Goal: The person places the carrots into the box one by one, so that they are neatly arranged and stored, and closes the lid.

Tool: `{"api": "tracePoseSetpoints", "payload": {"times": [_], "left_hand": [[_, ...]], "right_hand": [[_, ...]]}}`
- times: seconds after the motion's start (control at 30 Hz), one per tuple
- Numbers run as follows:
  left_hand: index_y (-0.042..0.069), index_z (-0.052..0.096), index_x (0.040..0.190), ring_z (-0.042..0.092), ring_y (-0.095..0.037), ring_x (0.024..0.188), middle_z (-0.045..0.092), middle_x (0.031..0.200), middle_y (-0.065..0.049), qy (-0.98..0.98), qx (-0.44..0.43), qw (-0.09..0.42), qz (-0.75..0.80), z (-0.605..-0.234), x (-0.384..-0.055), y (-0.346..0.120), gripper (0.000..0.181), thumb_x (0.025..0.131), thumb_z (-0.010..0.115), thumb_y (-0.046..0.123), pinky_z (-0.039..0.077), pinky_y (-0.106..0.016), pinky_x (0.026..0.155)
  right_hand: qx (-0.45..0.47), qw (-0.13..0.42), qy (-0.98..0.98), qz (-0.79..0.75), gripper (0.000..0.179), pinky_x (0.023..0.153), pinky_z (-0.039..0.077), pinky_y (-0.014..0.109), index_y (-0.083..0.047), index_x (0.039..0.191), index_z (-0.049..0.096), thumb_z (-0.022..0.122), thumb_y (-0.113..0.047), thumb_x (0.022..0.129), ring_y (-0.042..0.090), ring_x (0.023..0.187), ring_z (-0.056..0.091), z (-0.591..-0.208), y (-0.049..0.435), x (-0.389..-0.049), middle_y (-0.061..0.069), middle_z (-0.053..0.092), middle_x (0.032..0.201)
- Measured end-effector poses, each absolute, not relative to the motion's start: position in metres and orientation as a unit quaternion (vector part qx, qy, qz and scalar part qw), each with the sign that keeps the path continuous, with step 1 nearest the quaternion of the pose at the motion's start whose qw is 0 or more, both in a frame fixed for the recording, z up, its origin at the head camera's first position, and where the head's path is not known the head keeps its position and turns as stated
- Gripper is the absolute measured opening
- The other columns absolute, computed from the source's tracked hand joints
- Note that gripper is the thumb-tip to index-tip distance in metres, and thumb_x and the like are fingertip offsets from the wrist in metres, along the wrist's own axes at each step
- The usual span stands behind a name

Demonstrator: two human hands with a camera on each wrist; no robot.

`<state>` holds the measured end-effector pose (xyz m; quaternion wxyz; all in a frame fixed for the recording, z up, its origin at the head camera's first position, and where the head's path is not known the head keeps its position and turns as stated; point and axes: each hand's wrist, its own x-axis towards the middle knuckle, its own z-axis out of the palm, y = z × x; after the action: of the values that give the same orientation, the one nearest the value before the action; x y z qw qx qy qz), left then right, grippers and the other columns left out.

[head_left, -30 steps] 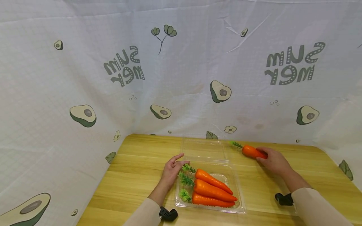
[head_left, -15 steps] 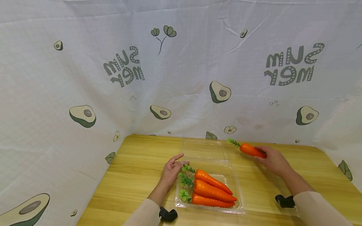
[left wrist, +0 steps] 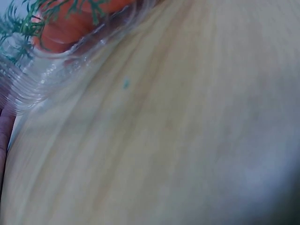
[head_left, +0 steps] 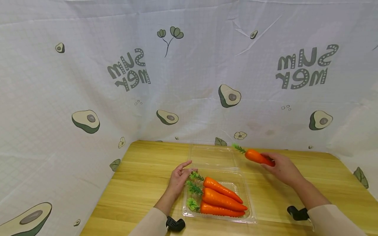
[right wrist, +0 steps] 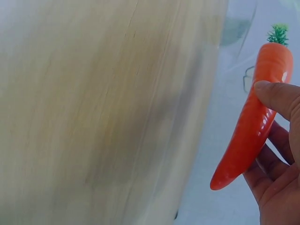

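Observation:
My right hand [head_left: 282,168] pinches an orange carrot [head_left: 256,157] with a green leafy top, raised over the right rear of the table. In the right wrist view the thumb lies across the carrot [right wrist: 255,117], fingers behind it, tapered tip pointing down. A clear plastic clamshell box [head_left: 249,211] lies with its lid [head_left: 211,155] folded back. Inside it, three carrots [head_left: 222,198] lie side by side, tops to the left. At the box's rear left corner my left hand [head_left: 178,180] rests with fingers extended, touching the rim. The left wrist view catches the box's ridged wall [left wrist: 35,86].
The wooden table [head_left: 141,183] backs onto a white cloth [head_left: 195,78] printed with avocados and lettering, which also hangs at the left and right. A black wrist device [head_left: 175,224] sits by the left sleeve, another [head_left: 297,213] by the right.
My right hand has lifted the carrot and carried it leftward toward the box's lid. The left hand, the box and the carrots in it have stayed in place.

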<state>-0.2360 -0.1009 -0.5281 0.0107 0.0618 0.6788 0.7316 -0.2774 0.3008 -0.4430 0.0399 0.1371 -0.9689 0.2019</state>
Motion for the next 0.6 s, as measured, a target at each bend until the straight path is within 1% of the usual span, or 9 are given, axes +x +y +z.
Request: {"api": "tracePoseSetpoints", "payload": {"times": [0.07, 0.17, 0.3, 0.47, 0.6], "left_hand": [[0.003, 0.05, 0.149, 0.065, -0.03, 0.125, 0.071, 0.125, -0.024, 0.681, 0.062, 0.011, 0.73, -0.528, -0.236, -0.101, 0.046, 0.104, 0.055, 0.017, 0.045, -0.034, 0.112], [0.004, 0.05, 0.149, 0.063, -0.03, 0.127, 0.072, 0.125, -0.022, 0.681, 0.059, 0.012, 0.73, -0.527, -0.235, -0.101, 0.046, 0.104, 0.054, 0.016, 0.045, -0.031, 0.11], [0.005, 0.05, 0.149, 0.062, -0.031, 0.129, 0.072, 0.125, -0.022, 0.68, 0.056, 0.015, 0.731, -0.527, -0.235, -0.1, 0.046, 0.104, 0.054, 0.016, 0.045, -0.031, 0.11], [0.003, 0.05, 0.148, 0.064, -0.029, 0.126, 0.072, 0.124, -0.023, 0.679, 0.057, 0.015, 0.732, -0.526, -0.235, -0.101, 0.046, 0.105, 0.054, 0.016, 0.046, -0.033, 0.111], [0.004, 0.051, 0.148, 0.067, -0.023, 0.121, 0.072, 0.123, -0.021, 0.681, 0.056, 0.014, 0.73, -0.526, -0.235, -0.101, 0.045, 0.105, 0.055, 0.017, 0.046, -0.029, 0.109]], "right_hand": [[0.141, 0.042, -0.968, 0.202, 0.049, 0.086, 0.054, 0.061, 0.004, 0.13, 0.064, 0.078, -0.02, 0.09, 0.038, 0.096, 0.064, -0.441, 0.297, -0.275, 0.028, 0.068, 0.118], [0.146, 0.045, -0.967, 0.206, 0.048, 0.085, 0.055, 0.06, 0.003, 0.129, 0.065, 0.079, -0.02, 0.089, 0.036, 0.094, 0.064, -0.438, 0.293, -0.271, 0.027, 0.069, 0.117], [0.148, 0.044, -0.965, 0.212, 0.047, 0.087, 0.056, 0.06, 0.002, 0.129, 0.065, 0.078, -0.019, 0.089, 0.034, 0.094, 0.064, -0.434, 0.285, -0.266, 0.024, 0.07, 0.115], [0.159, 0.048, -0.964, 0.208, 0.046, 0.086, 0.057, 0.058, 0.001, 0.128, 0.066, 0.079, -0.019, 0.089, 0.033, 0.094, 0.065, -0.43, 0.277, -0.259, 0.022, 0.071, 0.115], [0.173, 0.056, -0.961, 0.206, 0.046, 0.084, 0.058, 0.057, 0.0, 0.127, 0.067, 0.08, -0.019, 0.088, 0.031, 0.093, 0.066, -0.427, 0.273, -0.255, 0.021, 0.072, 0.114]]}}
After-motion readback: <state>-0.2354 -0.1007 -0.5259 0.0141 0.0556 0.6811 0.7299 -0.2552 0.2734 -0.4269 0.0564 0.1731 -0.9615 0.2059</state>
